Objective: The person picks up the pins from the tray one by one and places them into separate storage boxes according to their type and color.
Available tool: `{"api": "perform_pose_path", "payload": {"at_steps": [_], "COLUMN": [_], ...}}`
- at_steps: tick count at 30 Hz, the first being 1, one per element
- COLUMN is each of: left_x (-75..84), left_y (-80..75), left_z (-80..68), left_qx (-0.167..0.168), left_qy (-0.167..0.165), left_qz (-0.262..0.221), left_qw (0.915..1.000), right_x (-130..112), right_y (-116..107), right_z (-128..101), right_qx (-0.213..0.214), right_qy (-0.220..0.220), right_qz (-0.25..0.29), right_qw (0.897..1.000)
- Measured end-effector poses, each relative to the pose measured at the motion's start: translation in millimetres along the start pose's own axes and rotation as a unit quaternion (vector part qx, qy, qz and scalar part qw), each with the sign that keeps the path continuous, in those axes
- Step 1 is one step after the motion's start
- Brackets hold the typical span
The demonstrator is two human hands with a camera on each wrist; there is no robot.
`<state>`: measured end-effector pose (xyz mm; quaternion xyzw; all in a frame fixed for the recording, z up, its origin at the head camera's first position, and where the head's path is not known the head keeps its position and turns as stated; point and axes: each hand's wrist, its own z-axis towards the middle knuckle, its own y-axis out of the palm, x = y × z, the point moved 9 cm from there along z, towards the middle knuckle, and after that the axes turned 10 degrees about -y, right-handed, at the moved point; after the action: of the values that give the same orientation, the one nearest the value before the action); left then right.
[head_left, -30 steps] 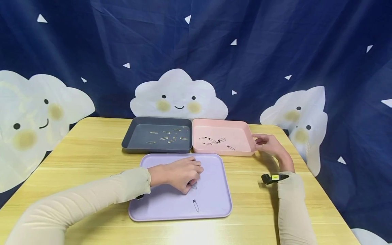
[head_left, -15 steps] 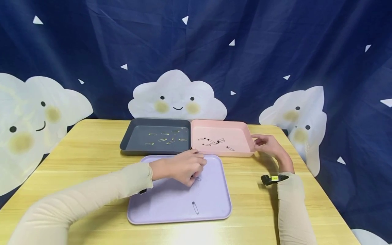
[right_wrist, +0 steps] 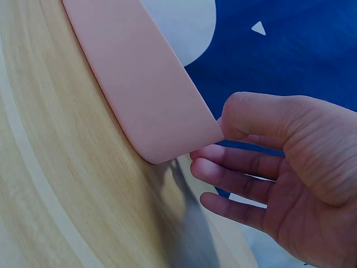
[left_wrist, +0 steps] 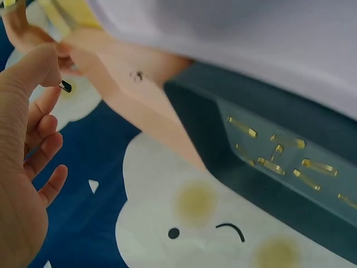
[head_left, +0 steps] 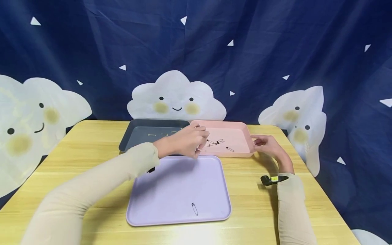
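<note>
My left hand (head_left: 190, 140) is over the near edges of the back trays. Between its thumb and forefinger it pinches a safety pin (left_wrist: 66, 86), whose black head shows in the left wrist view; the rest is hidden. At the right end of the pink tray (head_left: 234, 131), my right hand (head_left: 270, 146) grips the corner wall, thumb on the rim and fingers outside. Several black-headed safety pins (head_left: 229, 149) lie in that tray. Gold safety pins (left_wrist: 318, 167) are spread across the dark grey tray (head_left: 131, 137). One black safety pin (head_left: 195, 209) lies on the purple tray (head_left: 171, 194).
The three trays stand on a wooden table (head_left: 254, 211), the grey and pink ones side by side behind the purple one. A dark blue curtain (head_left: 196, 41) with smiling clouds hangs behind the table's far edge.
My left hand has lifted a safety pin from the purple tray and moved away from me, toward the pink tray. The right hand has stayed on the pink tray's corner.
</note>
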<state>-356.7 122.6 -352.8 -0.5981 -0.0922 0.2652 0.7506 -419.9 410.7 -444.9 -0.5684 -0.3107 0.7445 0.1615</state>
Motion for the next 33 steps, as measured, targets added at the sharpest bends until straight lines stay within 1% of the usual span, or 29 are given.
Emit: {"api": "perform_pose_path", "payload": {"at_steps": [3, 6, 14, 17, 24, 29, 33], "left_x": [-10.6, -19.3, -39.8, -45.7, -55.6, -63.2, -70.5], "left_y": [-2.3, -1.3, 7.1, 11.2, 22.9, 34.9, 45.9], "left_z": [9.3, 19.4, 45.7, 55.0, 76.2, 89.4, 97.4], "left_qx": [0.002, 0.004, 0.039, 0.047, 0.063, 0.067, 0.064], "left_qy": [-0.014, -0.026, -0.05, -0.061, -0.095, -0.121, -0.143], "left_qz": [-0.001, -0.013, -0.004, -0.005, 0.009, 0.01, 0.018], "left_qw": [0.9999, 0.9996, 0.998, 0.997, 0.9934, 0.9903, 0.9875], "right_x": [-1, -1, 1, 1, 4, 4, 2], "right_y": [1, 0, -3, -2, 0, 0, -1], "right_z": [0, 0, 0, 0, -1, -1, -1], "right_qx": [0.002, 0.001, 0.002, 0.003, 0.004, 0.004, 0.003], "right_qy": [-0.004, -0.005, 0.0, -0.001, 0.005, 0.001, -0.003], "right_qz": [0.003, 0.003, -0.007, -0.005, 0.003, 0.008, 0.009], "right_qw": [1.0, 1.0, 1.0, 1.0, 1.0, 1.0, 1.0]}}
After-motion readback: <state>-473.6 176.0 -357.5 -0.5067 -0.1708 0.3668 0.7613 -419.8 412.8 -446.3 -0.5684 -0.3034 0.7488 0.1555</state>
